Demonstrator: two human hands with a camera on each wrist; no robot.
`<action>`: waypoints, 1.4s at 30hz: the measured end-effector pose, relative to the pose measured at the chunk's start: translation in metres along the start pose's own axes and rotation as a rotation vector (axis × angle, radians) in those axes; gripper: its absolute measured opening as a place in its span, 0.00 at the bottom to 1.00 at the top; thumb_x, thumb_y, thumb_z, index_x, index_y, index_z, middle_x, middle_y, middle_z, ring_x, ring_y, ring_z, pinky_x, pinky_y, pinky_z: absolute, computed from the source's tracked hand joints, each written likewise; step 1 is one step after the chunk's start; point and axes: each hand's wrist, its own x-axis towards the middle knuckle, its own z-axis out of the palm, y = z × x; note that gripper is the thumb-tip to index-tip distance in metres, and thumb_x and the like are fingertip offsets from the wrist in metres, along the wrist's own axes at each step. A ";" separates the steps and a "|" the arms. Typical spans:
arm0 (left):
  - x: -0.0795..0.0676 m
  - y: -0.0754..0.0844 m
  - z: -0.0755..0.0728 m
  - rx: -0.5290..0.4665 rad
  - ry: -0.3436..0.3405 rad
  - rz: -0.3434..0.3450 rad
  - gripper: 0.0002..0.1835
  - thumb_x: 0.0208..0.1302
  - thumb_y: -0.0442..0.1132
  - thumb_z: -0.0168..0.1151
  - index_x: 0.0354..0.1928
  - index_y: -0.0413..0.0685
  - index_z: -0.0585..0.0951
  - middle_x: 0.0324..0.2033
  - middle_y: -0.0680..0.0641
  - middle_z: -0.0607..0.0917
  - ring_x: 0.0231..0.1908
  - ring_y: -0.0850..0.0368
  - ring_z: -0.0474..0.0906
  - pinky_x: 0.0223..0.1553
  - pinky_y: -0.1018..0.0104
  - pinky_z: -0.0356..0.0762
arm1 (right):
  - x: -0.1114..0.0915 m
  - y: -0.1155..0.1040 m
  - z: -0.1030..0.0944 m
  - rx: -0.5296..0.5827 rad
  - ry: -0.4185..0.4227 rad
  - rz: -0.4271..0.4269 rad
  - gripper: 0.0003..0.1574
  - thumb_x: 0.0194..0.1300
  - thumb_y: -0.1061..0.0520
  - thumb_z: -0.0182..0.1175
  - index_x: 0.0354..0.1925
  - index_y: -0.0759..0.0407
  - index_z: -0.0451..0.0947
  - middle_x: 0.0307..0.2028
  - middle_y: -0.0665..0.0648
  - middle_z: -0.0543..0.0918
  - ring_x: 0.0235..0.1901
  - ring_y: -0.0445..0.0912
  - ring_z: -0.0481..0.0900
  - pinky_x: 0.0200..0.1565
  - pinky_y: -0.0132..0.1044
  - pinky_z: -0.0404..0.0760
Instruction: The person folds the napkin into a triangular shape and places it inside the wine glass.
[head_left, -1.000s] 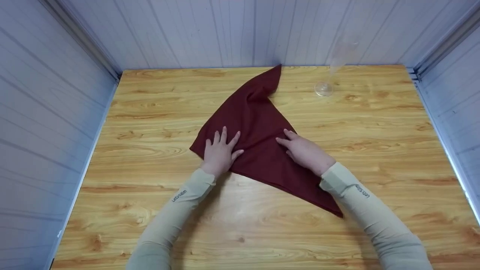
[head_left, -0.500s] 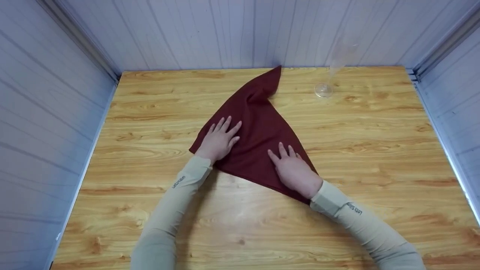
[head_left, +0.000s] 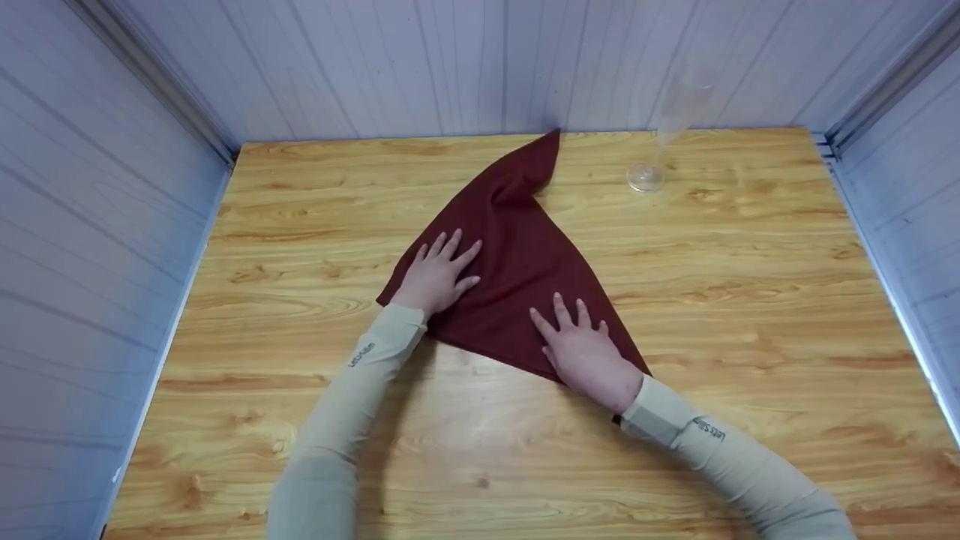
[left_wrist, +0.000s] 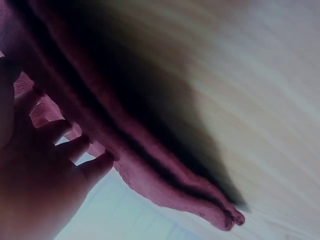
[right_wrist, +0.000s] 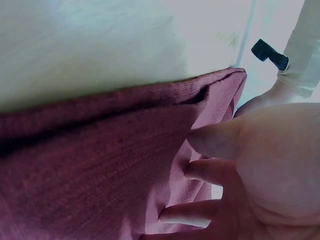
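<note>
Apparently smoothing the dark-red cloth [head_left: 521,251] on the table [head_left: 300,202], with left hand [head_left: 435,277] and right hand [head_left: 591,356] spread wide, gripping nothing; seems to call next for easing out creases [head_left: 501,196].

We're looking over a wood-grain table [head_left: 225,390], yellowish-brown, its grain running mostly side to side with darker knots scattered through it, and there's a soft shine across the near middle. Spread on it, we have a dark red cloth [head_left: 525,240], roughly a triangle, its tip reaching the far edge and bending to the right! Just below that tip we spot raised folds, and along the near side the border slants; up close, from the wrists, we make out layered edges. Over at the far right, apart from the cloth, we find a clear stemmed glass [head_left: 671,124] standing on its round foot.
</note>
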 end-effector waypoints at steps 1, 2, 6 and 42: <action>-0.001 -0.001 0.000 0.003 -0.003 -0.003 0.33 0.71 0.61 0.44 0.74 0.66 0.53 0.73 0.45 0.50 0.72 0.43 0.43 0.68 0.45 0.46 | 0.000 0.001 -0.001 0.008 -0.012 0.004 0.33 0.71 0.49 0.53 0.71 0.48 0.61 0.69 0.68 0.59 0.63 0.70 0.60 0.46 0.67 0.73; -0.002 -0.001 -0.001 0.004 -0.006 -0.005 0.33 0.70 0.61 0.44 0.74 0.66 0.54 0.74 0.45 0.49 0.72 0.44 0.43 0.68 0.45 0.46 | 0.001 0.002 -0.001 0.015 -0.021 0.005 0.33 0.71 0.48 0.53 0.71 0.47 0.60 0.69 0.67 0.58 0.63 0.70 0.59 0.47 0.68 0.72; -0.007 -0.002 -0.002 0.012 -0.013 -0.015 0.34 0.70 0.62 0.45 0.74 0.66 0.54 0.74 0.45 0.49 0.72 0.44 0.43 0.68 0.45 0.47 | 0.001 0.008 -0.002 0.053 -0.065 0.012 0.35 0.71 0.45 0.53 0.72 0.45 0.58 0.71 0.65 0.55 0.65 0.71 0.55 0.50 0.69 0.69; -0.058 0.034 0.018 0.158 0.095 0.046 0.34 0.68 0.64 0.46 0.73 0.62 0.60 0.66 0.30 0.61 0.61 0.35 0.61 0.59 0.45 0.62 | 0.014 0.100 -0.006 0.213 -0.018 -0.088 0.38 0.69 0.43 0.56 0.70 0.54 0.61 0.70 0.62 0.56 0.69 0.64 0.49 0.63 0.66 0.51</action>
